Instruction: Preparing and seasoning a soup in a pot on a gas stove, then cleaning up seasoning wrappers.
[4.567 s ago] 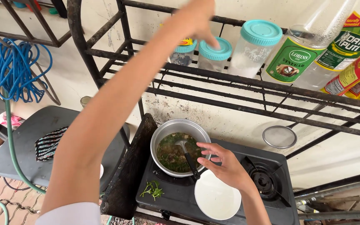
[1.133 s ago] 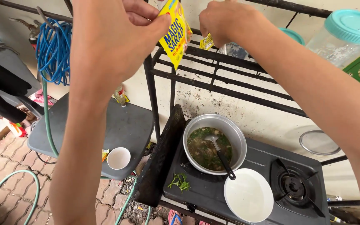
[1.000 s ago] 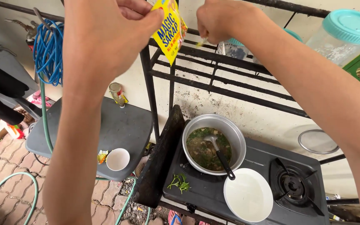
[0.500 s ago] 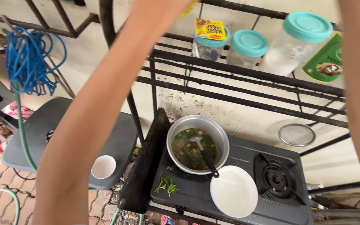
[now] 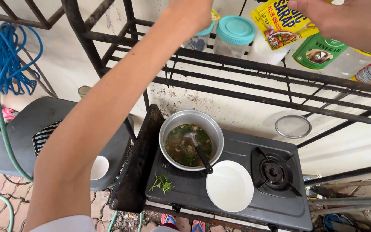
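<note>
My right hand (image 5: 344, 19) is raised at the top right, pinching a yellow seasoning sachet (image 5: 280, 23) by its upper edge. My left arm stretches up from the lower left. My left hand (image 5: 190, 10) is at the metal rack (image 5: 254, 66), against a teal-lidded jar (image 5: 198, 36), where a bit of yellow packet shows beside it; its fingers are hidden. Below, a metal pot (image 5: 192, 117) of greenish soup stands on the black two-burner stove (image 5: 237, 206), with a black-handled ladle (image 5: 199, 149) resting in it.
A white round dish (image 5: 229, 185) and a sprig of greens (image 5: 162, 184) lie on the stove, beside the free burner (image 5: 273, 172). More jars (image 5: 235, 32) and a vinegar bottle (image 5: 318, 51) stand on the rack. A grey chair (image 5: 31, 124) with a white cup (image 5: 98, 167) is at left.
My right hand now holds the sachet, which earlier was in my left hand while my right tore at its corner. My left hand has reached up to the jar on the rack.
</note>
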